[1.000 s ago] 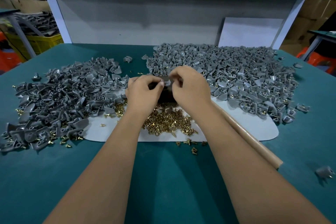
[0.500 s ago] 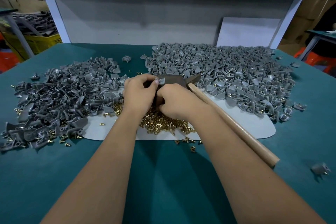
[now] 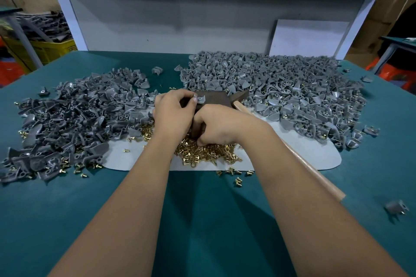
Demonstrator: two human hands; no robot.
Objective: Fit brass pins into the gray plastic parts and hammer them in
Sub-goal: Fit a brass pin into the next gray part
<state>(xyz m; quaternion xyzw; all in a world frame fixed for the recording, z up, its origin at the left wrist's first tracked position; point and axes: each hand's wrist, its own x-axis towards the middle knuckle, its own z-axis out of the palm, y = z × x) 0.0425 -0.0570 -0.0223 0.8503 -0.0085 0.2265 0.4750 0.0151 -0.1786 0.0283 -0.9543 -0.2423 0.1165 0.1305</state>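
Note:
My left hand (image 3: 173, 114) pinches one gray plastic part (image 3: 200, 99) and holds it on top of a dark brown block (image 3: 213, 99) at the middle of the table. My right hand (image 3: 220, 126) is lower, its curled fingertips pinched down into the pile of brass pins (image 3: 209, 153) just in front of the block. A hammer lies to the right, its dark head beside the block and its wooden handle (image 3: 315, 171) running toward me under my right forearm. Neither hand touches the hammer.
A heap of gray parts (image 3: 74, 114) mixed with pins lies at the left and a larger heap (image 3: 281, 87) at the back right. A pale mat (image 3: 304, 153) covers the green table. One loose part (image 3: 396, 207) sits near the right edge. A yellow crate (image 3: 51, 49) stands off the table's left.
My right hand has left the part on the block and dropped toward me into the brass pins. My left hand stays on the part. The hammer head is now uncovered.

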